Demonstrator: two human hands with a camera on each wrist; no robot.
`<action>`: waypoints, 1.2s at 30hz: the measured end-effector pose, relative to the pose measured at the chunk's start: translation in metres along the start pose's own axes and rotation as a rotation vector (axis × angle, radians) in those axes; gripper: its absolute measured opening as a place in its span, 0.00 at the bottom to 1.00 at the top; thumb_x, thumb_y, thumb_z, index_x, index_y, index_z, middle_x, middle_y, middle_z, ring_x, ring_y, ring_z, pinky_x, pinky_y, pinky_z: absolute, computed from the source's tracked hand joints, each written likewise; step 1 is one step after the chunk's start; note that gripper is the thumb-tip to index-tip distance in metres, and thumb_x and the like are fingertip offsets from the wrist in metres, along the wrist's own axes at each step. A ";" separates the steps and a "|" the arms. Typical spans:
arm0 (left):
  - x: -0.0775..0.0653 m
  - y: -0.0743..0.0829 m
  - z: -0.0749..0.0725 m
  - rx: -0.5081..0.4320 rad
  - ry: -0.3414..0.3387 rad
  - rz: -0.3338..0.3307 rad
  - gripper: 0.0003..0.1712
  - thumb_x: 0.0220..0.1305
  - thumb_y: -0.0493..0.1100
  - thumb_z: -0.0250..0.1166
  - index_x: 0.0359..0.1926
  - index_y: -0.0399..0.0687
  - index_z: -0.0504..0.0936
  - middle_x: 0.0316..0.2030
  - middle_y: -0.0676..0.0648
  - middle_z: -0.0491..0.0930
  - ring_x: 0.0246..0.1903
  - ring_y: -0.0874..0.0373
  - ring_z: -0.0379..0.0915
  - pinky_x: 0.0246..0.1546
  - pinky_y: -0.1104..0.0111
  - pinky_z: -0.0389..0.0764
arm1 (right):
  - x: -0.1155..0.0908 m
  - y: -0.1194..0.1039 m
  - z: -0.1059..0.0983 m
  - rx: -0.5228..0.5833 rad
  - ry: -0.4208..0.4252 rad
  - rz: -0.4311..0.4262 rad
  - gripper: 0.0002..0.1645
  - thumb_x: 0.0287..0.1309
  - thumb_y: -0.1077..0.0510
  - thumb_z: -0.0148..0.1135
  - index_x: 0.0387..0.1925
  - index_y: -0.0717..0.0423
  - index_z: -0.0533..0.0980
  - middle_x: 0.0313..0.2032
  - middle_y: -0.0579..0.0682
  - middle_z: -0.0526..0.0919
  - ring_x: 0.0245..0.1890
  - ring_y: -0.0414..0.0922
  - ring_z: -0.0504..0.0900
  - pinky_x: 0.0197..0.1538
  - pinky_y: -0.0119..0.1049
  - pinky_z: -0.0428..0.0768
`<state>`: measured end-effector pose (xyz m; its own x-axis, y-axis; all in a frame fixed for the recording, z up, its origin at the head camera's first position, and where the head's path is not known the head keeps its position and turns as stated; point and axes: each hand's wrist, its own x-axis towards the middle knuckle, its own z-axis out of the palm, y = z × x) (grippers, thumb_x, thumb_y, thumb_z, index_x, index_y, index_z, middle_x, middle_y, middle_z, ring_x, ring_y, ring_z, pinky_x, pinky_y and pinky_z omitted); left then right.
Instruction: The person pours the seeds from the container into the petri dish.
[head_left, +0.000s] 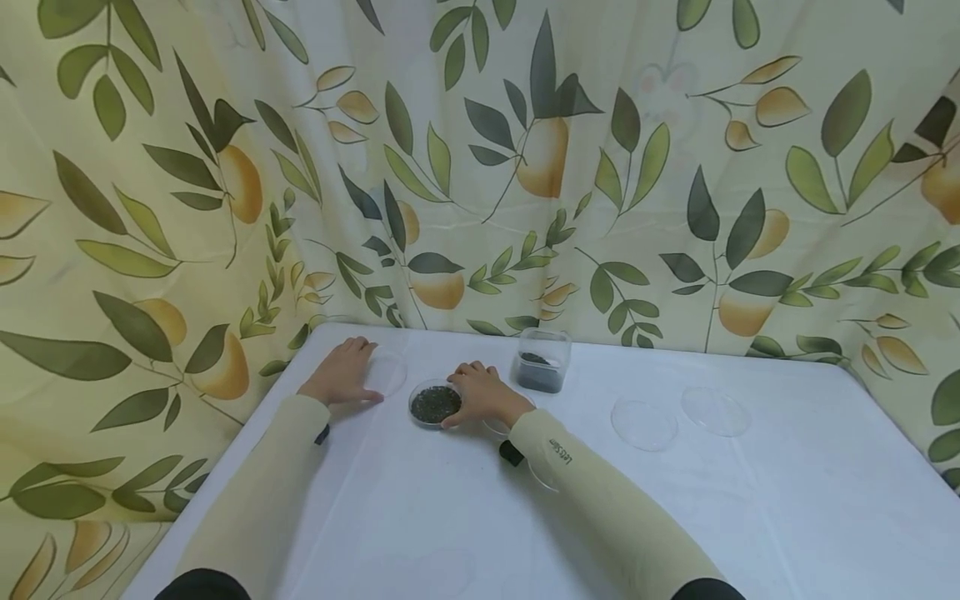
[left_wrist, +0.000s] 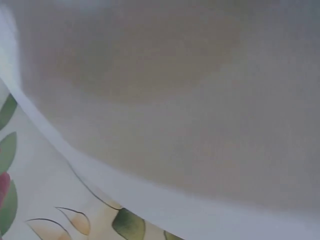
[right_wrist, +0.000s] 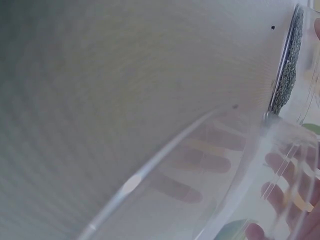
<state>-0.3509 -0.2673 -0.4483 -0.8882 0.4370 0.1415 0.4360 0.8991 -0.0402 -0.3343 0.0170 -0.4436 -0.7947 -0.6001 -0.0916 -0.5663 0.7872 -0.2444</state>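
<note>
On the left of the white table my left hand (head_left: 341, 372) grips a clear round dish (head_left: 388, 375), its thumb at the near rim and its fingers at the far rim. A petri dish (head_left: 437, 404) of dark granules lies to the right of it. My right hand (head_left: 483, 393) holds that dish from its right side, the thumb along the near edge. In the right wrist view, fingers (right_wrist: 280, 200) show through a clear dish. Only a fingertip (left_wrist: 4, 185) appears in the left wrist view.
A clear square tub (head_left: 542, 362) of dark granules stands at the back. Clear round dishes lie on the right, one nearer (head_left: 643, 425) and one farther (head_left: 716, 411). More clear dishes are partly hidden under my right forearm. A leaf-patterned curtain (head_left: 480, 167) hangs behind the table.
</note>
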 end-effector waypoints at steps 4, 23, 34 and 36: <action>-0.001 0.006 -0.004 -0.014 0.031 0.023 0.59 0.39 0.67 0.72 0.63 0.31 0.64 0.55 0.35 0.68 0.56 0.42 0.64 0.61 0.51 0.67 | 0.000 0.000 0.000 0.003 0.003 -0.004 0.50 0.41 0.32 0.69 0.62 0.53 0.69 0.59 0.52 0.71 0.60 0.51 0.65 0.61 0.53 0.64; -0.004 0.031 -0.018 0.067 0.057 0.107 0.60 0.37 0.63 0.74 0.65 0.34 0.61 0.58 0.36 0.66 0.61 0.44 0.61 0.66 0.54 0.61 | -0.002 -0.002 -0.003 0.017 -0.007 0.003 0.50 0.41 0.33 0.70 0.62 0.54 0.69 0.59 0.53 0.71 0.61 0.52 0.65 0.62 0.54 0.64; 0.000 0.039 -0.030 0.071 0.102 0.183 0.58 0.34 0.62 0.75 0.62 0.32 0.65 0.57 0.36 0.68 0.60 0.44 0.62 0.65 0.55 0.63 | 0.000 -0.001 -0.003 0.016 -0.013 0.012 0.50 0.41 0.33 0.70 0.62 0.53 0.69 0.60 0.52 0.71 0.62 0.51 0.65 0.63 0.54 0.63; 0.002 0.043 -0.032 0.066 0.109 0.199 0.58 0.33 0.61 0.76 0.61 0.32 0.66 0.56 0.37 0.68 0.59 0.45 0.63 0.65 0.56 0.64 | 0.000 -0.001 -0.003 0.021 -0.020 0.017 0.50 0.41 0.33 0.70 0.62 0.53 0.69 0.60 0.53 0.70 0.62 0.52 0.65 0.64 0.54 0.63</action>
<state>-0.3289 -0.2289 -0.4179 -0.7631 0.6037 0.2305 0.5874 0.7967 -0.1422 -0.3341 0.0168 -0.4407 -0.7994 -0.5897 -0.1147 -0.5481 0.7941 -0.2625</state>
